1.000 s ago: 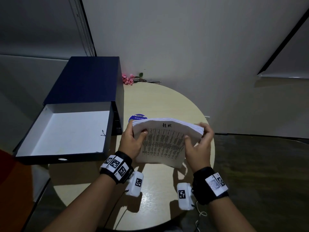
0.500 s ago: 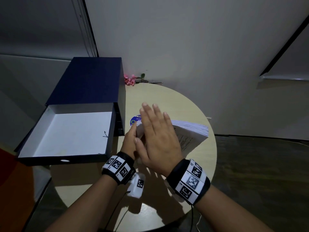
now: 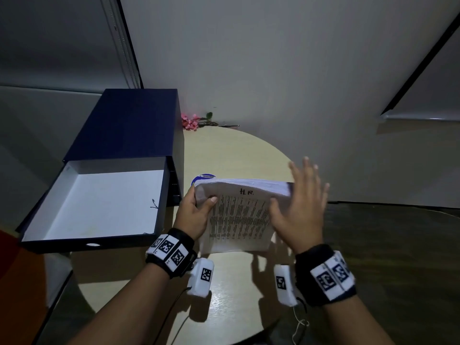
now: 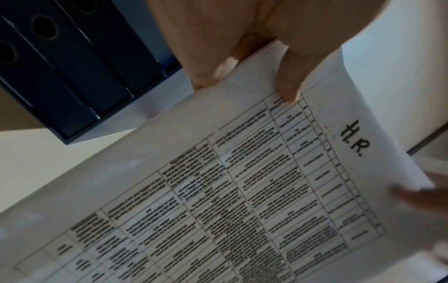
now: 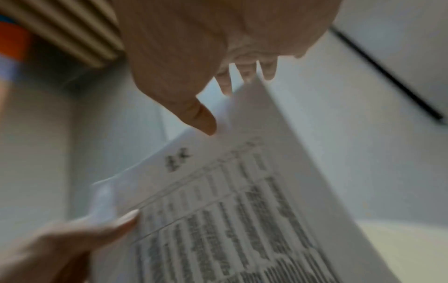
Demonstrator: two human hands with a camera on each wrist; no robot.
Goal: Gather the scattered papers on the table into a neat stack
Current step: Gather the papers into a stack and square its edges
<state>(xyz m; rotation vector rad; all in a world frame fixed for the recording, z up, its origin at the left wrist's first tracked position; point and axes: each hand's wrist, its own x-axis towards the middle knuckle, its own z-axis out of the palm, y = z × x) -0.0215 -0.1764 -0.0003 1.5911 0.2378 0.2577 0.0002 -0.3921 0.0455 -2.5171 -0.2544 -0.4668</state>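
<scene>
A thick stack of printed papers (image 3: 239, 215), marked "H.R." at the top, stands tilted on its lower edge on the round beige table (image 3: 224, 150). My left hand (image 3: 196, 209) grips the stack's upper left corner, thumb on the front sheet and fingers behind. The left wrist view shows that thumb pressed on the printed sheet (image 4: 242, 181). My right hand (image 3: 301, 202) is open with straight, spread fingers at the stack's right edge. It is blurred, and I cannot tell whether the palm touches the edge. In the right wrist view the right hand (image 5: 194, 47) hovers by the sheets (image 5: 242, 210).
An open dark blue file box (image 3: 99, 202) with a white inside lies left of the stack, its lid (image 3: 129, 120) raised behind. Pink flowers (image 3: 191, 120) lie at the table's far edge. A blue round object (image 3: 205, 176) peeks out behind the stack.
My right hand let go of the stack's right edge, swept flat across its front, and is now back at the right side, open. The left hand keeps its grip.
</scene>
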